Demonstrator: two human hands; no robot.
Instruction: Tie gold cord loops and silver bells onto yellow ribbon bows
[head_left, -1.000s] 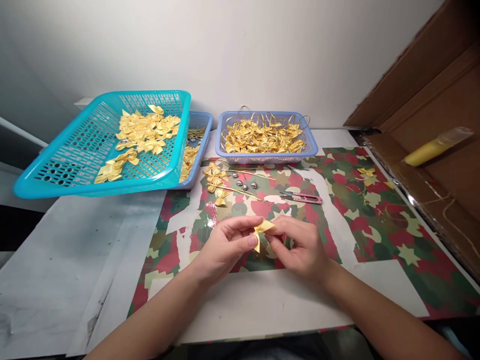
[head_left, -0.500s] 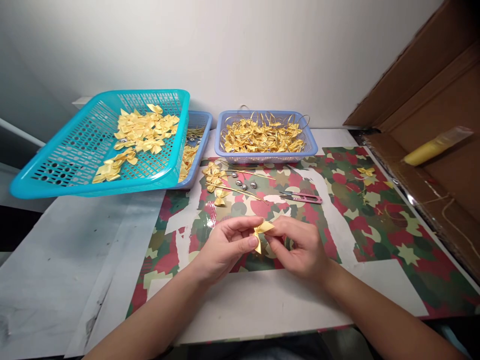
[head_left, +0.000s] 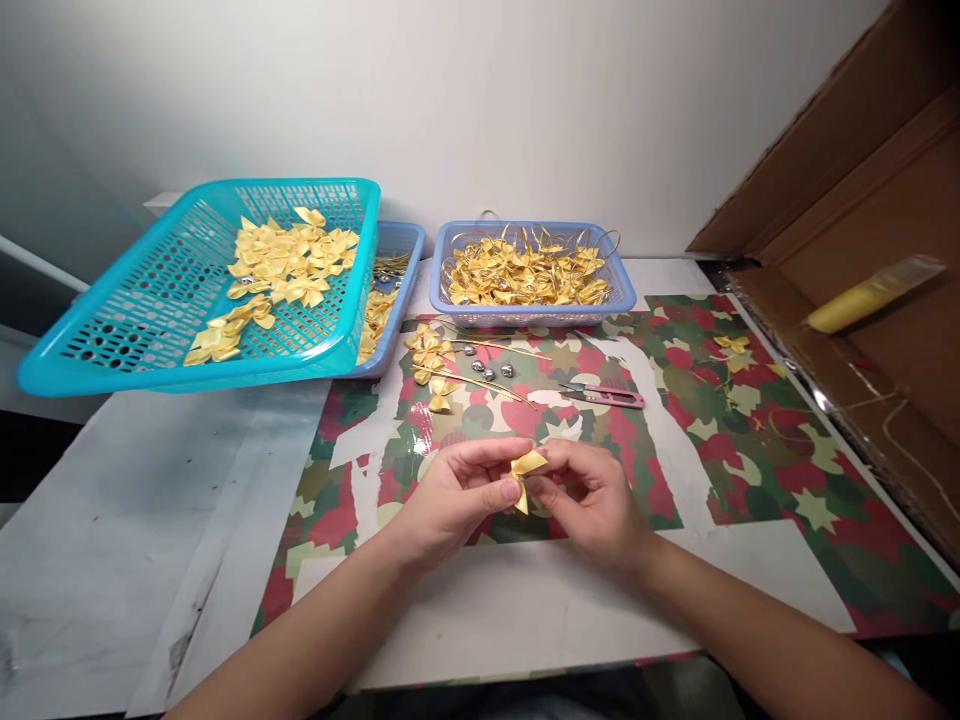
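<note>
Yellow and partly covered by the thumb, the bow (head_left: 529,463) is clamped in my left grip (head_left: 457,495), held above the desk (head_left: 480,610) between both hands. My right grip (head_left: 592,500) curls in at the bow's right edge, but I cannot tell from here whether its fingertips close on it. Farther off, the turquoise basket (head_left: 187,378) hides part of the blue tray (head_left: 412,285), and both forearms (head_left: 315,610) are cut off below.

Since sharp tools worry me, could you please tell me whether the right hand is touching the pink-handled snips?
Apart: the head view plainly shows a strip of patterned covering between the right hand and the pink-handled snips.
</note>
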